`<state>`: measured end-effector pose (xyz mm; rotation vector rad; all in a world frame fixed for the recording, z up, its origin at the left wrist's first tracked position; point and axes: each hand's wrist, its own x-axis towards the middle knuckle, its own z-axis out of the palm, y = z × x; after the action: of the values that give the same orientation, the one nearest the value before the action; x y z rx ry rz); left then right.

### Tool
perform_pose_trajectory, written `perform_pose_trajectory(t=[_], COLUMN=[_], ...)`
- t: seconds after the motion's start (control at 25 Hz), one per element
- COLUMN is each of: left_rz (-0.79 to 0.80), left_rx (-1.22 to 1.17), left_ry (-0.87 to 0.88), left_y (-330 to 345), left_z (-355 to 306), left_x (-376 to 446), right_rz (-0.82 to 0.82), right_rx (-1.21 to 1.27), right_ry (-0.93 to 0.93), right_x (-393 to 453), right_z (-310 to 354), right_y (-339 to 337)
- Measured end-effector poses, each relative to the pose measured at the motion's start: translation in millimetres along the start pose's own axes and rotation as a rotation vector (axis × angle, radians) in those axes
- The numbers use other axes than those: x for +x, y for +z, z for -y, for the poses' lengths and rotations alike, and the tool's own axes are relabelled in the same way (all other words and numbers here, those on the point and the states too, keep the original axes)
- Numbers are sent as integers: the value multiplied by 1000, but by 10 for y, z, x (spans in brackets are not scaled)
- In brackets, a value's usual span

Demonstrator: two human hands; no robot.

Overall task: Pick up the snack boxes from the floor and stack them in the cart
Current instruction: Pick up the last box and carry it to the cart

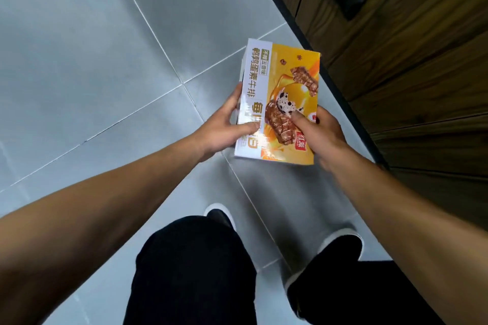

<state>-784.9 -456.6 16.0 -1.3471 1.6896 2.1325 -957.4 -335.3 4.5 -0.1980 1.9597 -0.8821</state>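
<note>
Grey tiled floor (92, 60) sat under black shoes (340, 245), both forearms stretched forward. Left hand (224, 129) gripped the yellow snack box (282, 103) by its left edge, right hand (322, 134) pinched its near corner, box held above the floor. Dark wood cabinet (409, 47) stood beyond, on the right.

The snack box (280, 103) sits between both hands above the floor (105, 60), cabinet (409, 60) to its right
</note>
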Motion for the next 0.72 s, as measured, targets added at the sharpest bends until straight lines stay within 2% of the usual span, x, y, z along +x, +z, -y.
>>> perform_pose_trajectory(t=[0.28, 0.4, 0.56, 0.64, 0.72], left_rz=[-114, -150, -183, -201, -239], left_rx=[-162, -244, -251, -211, 19], left_ry=[-97, -124, -111, -114, -84], left_y=[16, 177, 470, 539, 495], left_z=[-1681, -2441, -3128, -3355, -3519], left_x=[-2165, -2974, -3781, -4105, -4311], right_rz=[204, 303, 448, 476, 419], right_rx=[117, 191, 124, 125, -10], right_ry=[4, 123, 298, 260, 111], right_x=[-2073, -2917, -3765, -4105, -4378], right_z=[1509, 2019, 2595, 2813, 2941], right_y=[-867, -1309, -1849, -2066, -2192])
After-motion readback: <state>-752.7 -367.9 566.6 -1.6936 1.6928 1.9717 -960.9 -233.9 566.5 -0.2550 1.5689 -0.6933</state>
